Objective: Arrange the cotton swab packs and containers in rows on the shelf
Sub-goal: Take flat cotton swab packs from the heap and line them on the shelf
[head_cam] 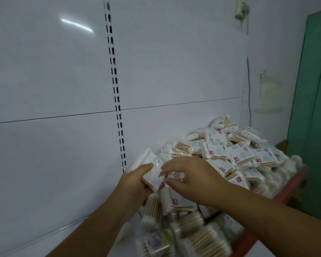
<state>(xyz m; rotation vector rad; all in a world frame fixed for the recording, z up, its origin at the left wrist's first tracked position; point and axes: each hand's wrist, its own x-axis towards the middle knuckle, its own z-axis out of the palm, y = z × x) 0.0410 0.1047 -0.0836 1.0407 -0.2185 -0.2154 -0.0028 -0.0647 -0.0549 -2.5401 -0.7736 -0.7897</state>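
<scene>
A heap of cotton swab packs (237, 154), white with red labels and wooden sticks, covers the right part of the white shelf (50, 236). Round clear containers (198, 238) of swabs lie at the heap's near end. My left hand (135, 184) grips a small stack of flat packs (152, 169) at the heap's left edge. My right hand (191, 177) reaches in from the right, and its fingertips pinch the stack's right end.
The shelf's white back panel (54, 71) carries a slotted upright (117, 101). A red front rail (289, 188) bounds the heap on the right. A green door (315, 108) stands at the far right. The left part of the shelf is bare.
</scene>
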